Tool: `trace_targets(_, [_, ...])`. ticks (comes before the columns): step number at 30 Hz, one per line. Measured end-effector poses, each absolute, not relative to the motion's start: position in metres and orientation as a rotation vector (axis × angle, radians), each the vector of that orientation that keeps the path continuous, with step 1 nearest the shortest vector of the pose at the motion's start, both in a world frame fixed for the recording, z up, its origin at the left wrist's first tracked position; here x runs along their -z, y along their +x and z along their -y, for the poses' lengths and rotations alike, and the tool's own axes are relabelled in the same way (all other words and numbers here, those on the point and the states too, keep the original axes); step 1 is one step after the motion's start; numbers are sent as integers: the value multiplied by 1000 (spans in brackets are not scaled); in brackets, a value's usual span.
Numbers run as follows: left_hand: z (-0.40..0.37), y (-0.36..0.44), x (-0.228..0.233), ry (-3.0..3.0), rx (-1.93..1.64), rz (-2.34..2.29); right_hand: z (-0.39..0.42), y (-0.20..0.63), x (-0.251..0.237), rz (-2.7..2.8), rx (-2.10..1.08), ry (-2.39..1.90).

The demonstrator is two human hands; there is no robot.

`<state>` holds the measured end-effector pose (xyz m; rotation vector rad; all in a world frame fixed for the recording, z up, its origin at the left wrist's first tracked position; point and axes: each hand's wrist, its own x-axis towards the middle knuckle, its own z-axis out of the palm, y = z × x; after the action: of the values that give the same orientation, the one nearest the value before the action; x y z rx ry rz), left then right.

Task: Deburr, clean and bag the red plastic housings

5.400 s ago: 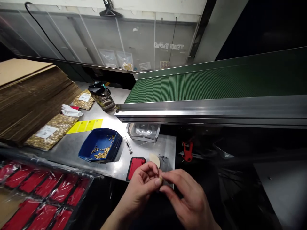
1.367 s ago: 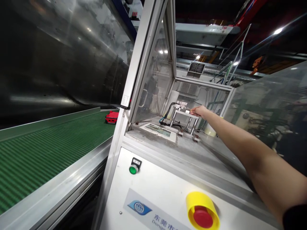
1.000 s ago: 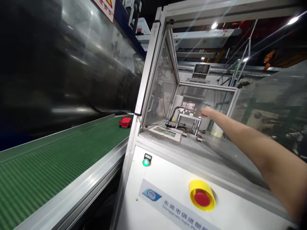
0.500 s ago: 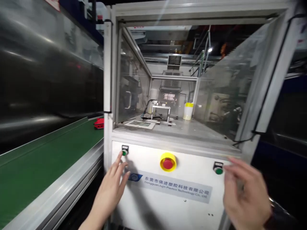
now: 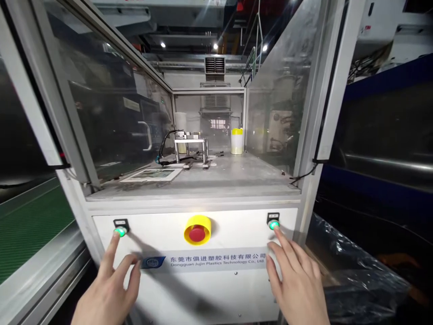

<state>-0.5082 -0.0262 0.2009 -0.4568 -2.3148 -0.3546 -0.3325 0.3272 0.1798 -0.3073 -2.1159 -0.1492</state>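
My left hand (image 5: pixel 110 280) has one fingertip on the lit left green push button (image 5: pixel 119 231), its other fingers loosely curved and holding nothing. On the other side, my right hand (image 5: pixel 296 275) touches the lit right green push button (image 5: pixel 274 224) with a fingertip, fingers apart. Both buttons sit on the white front panel (image 5: pixel 203 293) of a framed machine. Between them is a red emergency stop button (image 5: pixel 197 233) in a yellow collar. Inside the frame, a small metal fixture (image 5: pixel 191 141) with cables stands on the grey machine table (image 5: pixel 230 176).
A yellow-capped white container (image 5: pixel 237 142) stands at the back of the machine table. A printed sheet (image 5: pixel 154 174) lies front left. Clear side panels (image 5: pixel 277 104) enclose the space. Left is a green conveyor belt (image 5: pixel 34 225); clear plastic sheeting (image 5: pixel 358 271) lies at right.
My right hand has moved from beside the right button onto it. Both buttons now glow green. The view has shifted left to right, centring the machine; the red item on the conveyor is out of view.
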Motion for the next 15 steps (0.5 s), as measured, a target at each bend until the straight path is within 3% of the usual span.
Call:
trace_targets(8, [32, -489, -212, -465, 419, 2457, -308, -320, -190, 2139, -35, -257])
trace_targets(11, [33, -436, -186, -529, 822, 2445, -295, -313, -155, 2164, -283, -62])
trace_targets(15, [18, -335, -103, -405, 1449, 2642, -240, -298, -64, 2467, -798, 383])
